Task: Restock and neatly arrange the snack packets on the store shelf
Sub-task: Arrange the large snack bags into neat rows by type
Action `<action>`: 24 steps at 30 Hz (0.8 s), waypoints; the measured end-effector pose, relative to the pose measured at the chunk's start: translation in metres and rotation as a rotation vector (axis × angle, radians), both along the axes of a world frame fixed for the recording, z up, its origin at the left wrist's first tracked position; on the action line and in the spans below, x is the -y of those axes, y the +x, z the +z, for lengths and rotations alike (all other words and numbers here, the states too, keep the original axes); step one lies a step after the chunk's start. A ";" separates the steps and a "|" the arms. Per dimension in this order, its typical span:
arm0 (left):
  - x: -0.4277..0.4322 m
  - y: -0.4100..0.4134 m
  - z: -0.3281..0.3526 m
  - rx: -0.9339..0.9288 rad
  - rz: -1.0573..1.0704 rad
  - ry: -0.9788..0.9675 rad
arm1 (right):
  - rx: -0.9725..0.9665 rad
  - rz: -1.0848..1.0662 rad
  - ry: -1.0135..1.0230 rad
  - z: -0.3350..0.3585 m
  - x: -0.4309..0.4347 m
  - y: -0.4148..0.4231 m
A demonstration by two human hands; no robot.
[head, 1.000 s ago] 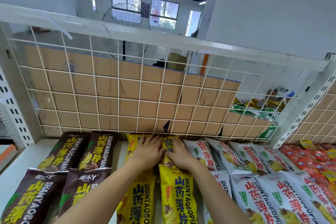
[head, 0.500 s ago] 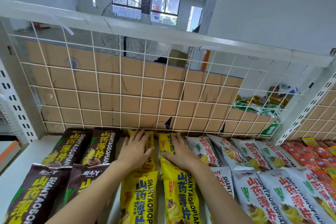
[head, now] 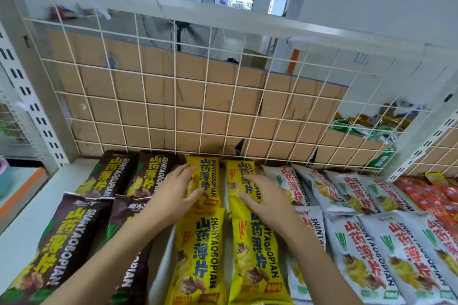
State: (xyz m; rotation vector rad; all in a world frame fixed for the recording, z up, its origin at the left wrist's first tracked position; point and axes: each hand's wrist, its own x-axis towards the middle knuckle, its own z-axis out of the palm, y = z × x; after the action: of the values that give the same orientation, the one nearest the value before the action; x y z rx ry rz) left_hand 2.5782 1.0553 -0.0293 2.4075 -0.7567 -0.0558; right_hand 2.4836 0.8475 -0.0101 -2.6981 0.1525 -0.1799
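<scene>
My left hand (head: pixel 173 190) lay flat, fingers straight, on a long glossy yellow packet (head: pixel 210 178) at 12 o'clock on the smooth white shelf (head: pixel 22 230). My right hand (head: pixel 269 199), flat too, pressed the crinkled twin packet (head: pixel 234 181) at its 3 o'clock, under the wire grid (head: pixel 173 106).

On the shelf (head: pixel 23 230), packets are laid in two rows. The middle rear packets (head: pixel 210 172) are set against the wire grid (head: pixel 175 106), behind which cardboard (head: pixel 138 86) is stood. The left grip (head: pixel 173 193) is rested on the left one, the right grip (head: pixel 269 199) on the right one. The middle front packets (head: pixel 198 255) are laid just before them.
</scene>
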 end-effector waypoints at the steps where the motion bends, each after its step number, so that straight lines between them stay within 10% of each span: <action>1: -0.005 -0.007 0.000 -0.007 -0.016 -0.012 | -0.005 0.028 -0.002 0.002 -0.005 -0.004; 24: -0.041 -0.117 -0.042 0.060 -0.223 0.150 | -0.281 0.266 -0.226 -0.008 -0.060 0.040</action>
State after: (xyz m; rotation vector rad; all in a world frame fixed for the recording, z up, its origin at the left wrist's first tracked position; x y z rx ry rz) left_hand 2.4612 1.0962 -0.0714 2.4636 -1.0818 -0.1352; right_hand 2.5231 0.9075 -0.0180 -2.9213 -0.1542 0.2793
